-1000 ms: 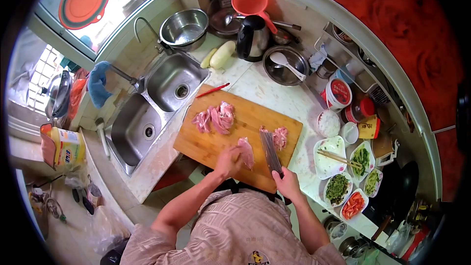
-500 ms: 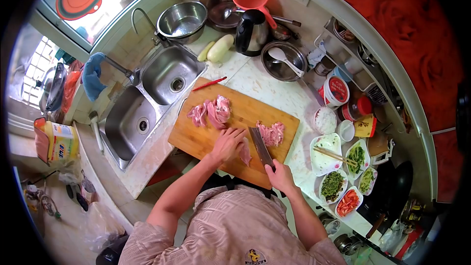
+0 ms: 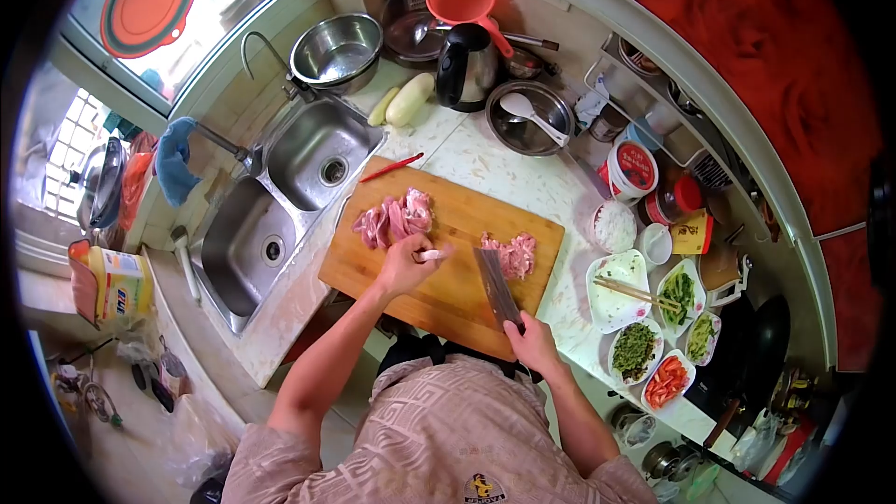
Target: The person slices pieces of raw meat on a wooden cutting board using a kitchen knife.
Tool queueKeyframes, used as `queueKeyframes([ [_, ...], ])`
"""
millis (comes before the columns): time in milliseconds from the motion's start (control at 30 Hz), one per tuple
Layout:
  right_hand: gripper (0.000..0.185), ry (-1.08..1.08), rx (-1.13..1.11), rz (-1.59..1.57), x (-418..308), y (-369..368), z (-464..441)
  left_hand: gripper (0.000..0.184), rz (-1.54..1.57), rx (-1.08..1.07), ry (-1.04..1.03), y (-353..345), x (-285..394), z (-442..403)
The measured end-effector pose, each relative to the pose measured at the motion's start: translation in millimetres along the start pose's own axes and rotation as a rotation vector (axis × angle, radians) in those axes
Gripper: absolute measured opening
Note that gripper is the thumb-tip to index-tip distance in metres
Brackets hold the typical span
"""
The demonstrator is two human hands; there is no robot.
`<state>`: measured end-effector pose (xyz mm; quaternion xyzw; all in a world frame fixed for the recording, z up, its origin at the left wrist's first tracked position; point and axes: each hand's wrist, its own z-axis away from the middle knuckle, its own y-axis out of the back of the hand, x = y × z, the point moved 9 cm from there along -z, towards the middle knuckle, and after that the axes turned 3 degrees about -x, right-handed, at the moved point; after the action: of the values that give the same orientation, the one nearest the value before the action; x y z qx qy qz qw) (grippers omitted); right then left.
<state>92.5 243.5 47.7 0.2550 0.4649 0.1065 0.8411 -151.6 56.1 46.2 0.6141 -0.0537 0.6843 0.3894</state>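
A wooden cutting board (image 3: 420, 303) lies on the counter in front of me. My left hand (image 3: 407, 266) is closed over its left part, pinching a pale, motion-blurred piece of meat (image 3: 432, 255). Just beyond that hand rests a pile of raw pink meat (image 3: 399, 217). My right hand (image 3: 533, 343) grips a cleaver (image 3: 495, 285) by its handle, near the board's front edge. The blade points away from me, beside a heap of small cut meat (image 3: 512, 255). A red chili pepper (image 3: 392, 167) lies at the board's far left edge.
A double sink (image 3: 322, 154) is to the left. Behind the board stand an electric kettle (image 3: 467, 67) and a metal bowl (image 3: 504, 135) with a white spoon. At right are dishes of chopped greens (image 3: 635, 352) and red pieces (image 3: 665, 383), and chopsticks (image 3: 635, 291) across a white dish.
My left hand has moved left, away from the blade, and lifted the meat piece that lay beside the cleaver. The right hand and cleaver have barely moved. The view has shifted slightly.
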Motion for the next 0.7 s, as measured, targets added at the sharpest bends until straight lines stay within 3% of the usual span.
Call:
queueKeyframes([
  [133, 0.032, -0.005, -0.014, -0.006, -3.4, 0.3, 1.1, 0.018, -0.264, 0.161, -0.489, 2.0, 49.8, 32.6],
  [233, 0.030, -0.010, -0.058, 0.007, -2.5, -2.5, 2.6, 0.024, -0.672, -0.110, -0.505, -61.4, 20.2, 59.1],
  [367, 0.028, 0.059, -0.094, -0.008, -5.8, -0.8, 6.9, 0.035, -0.506, -0.095, -0.493, -71.2, 36.1, 95.7],
  [567, 0.043, 0.052, -0.206, -0.120, 2.7, -7.9, 9.9, 0.032, -0.776, 0.146, -0.647, -50.8, 36.5, 50.6],
  [700, 0.054, -0.021, -0.260, -0.130, 8.0, -15.0, 10.6, 0.033, -0.666, 0.229, -0.563, -40.5, 24.4, 41.2],
])
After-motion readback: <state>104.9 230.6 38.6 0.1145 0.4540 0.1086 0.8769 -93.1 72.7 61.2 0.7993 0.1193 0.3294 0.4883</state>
